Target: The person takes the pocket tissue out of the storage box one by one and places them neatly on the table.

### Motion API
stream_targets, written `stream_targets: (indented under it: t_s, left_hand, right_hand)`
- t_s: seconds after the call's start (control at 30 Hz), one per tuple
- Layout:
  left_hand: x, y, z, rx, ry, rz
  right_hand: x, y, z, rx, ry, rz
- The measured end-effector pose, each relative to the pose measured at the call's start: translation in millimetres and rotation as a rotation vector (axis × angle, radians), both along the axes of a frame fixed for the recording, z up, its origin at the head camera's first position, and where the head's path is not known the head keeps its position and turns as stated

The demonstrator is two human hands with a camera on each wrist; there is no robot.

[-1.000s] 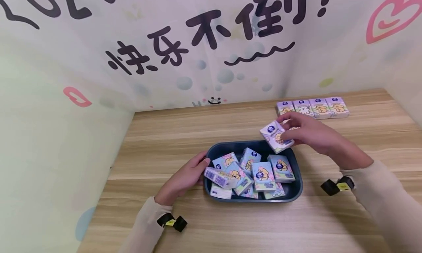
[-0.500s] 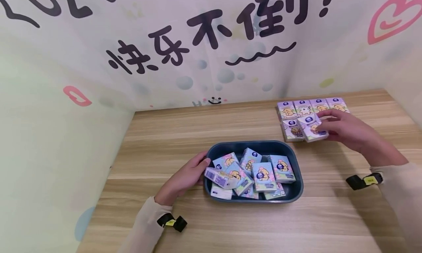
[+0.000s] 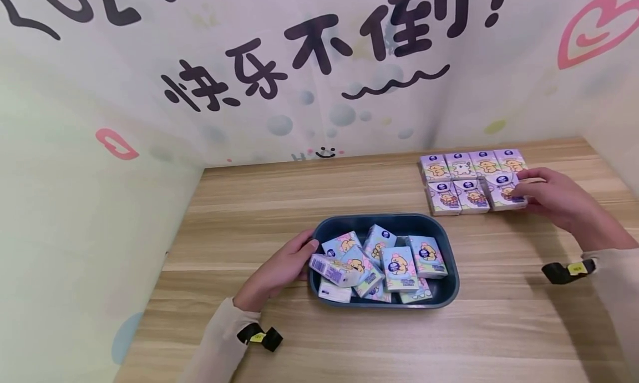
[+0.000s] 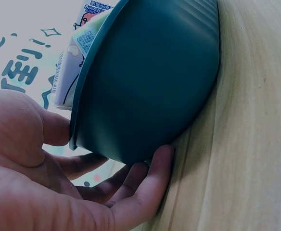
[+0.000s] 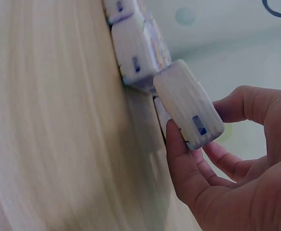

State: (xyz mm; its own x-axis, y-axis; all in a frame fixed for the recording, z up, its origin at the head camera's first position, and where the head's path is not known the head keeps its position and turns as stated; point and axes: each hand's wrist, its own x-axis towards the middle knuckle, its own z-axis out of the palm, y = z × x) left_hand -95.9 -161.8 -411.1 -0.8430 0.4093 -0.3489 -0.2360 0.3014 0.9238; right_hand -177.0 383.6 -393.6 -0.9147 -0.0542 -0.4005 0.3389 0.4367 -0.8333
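Observation:
My right hand (image 3: 564,203) pinches a purple tissue pack (image 3: 503,190) by its right side. In the right wrist view that tissue pack (image 5: 191,103) is tilted just above the table, beside the neighbouring pack (image 5: 135,57). Two purple packs (image 3: 444,198) lie to its left in the front row, and a back row of several packs (image 3: 460,167) lies behind. My left hand (image 3: 282,264) grips the left end of a dark blue plastic basin (image 3: 451,289). Its thumb is on the rim and its fingers are against the outer wall (image 4: 145,91). Several blue tissue packs (image 3: 399,267) lie jumbled inside.
The wood-grain table (image 3: 349,344) runs back to a printed wall cloth (image 3: 249,128) behind the rows. One pack with a barcode (image 3: 333,269) leans up on the basin's left rim, by my left thumb. A side wall (image 3: 60,233) stands at the left.
My right hand has carried a tissue pack from over the basin to the rows. One pack was left second in the front row; another is now held third. My left hand stays put.

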Motion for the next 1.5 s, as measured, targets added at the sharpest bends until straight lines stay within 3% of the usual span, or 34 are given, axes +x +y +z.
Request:
stream_targets:
  t_s: [0.47,1.3,1.5]
  left_hand:
    - [1.1,-2.6,-1.3,-0.015,0.014,0.001]
    - [0.8,-1.1,0.4,-0.016,0.010,0.008]
    - [-0.2,0.0,-1.0,-0.033,0.004,0.025]
  right_hand:
    - [-4.2,-5.7,-13.4,0.227,0.123,-0.021]
    - [-5.2,-8.5,-11.5,0.327,0.130,-0.014]
    - [-2.9,-8.0,-11.1,0.349,0.131,-0.049]
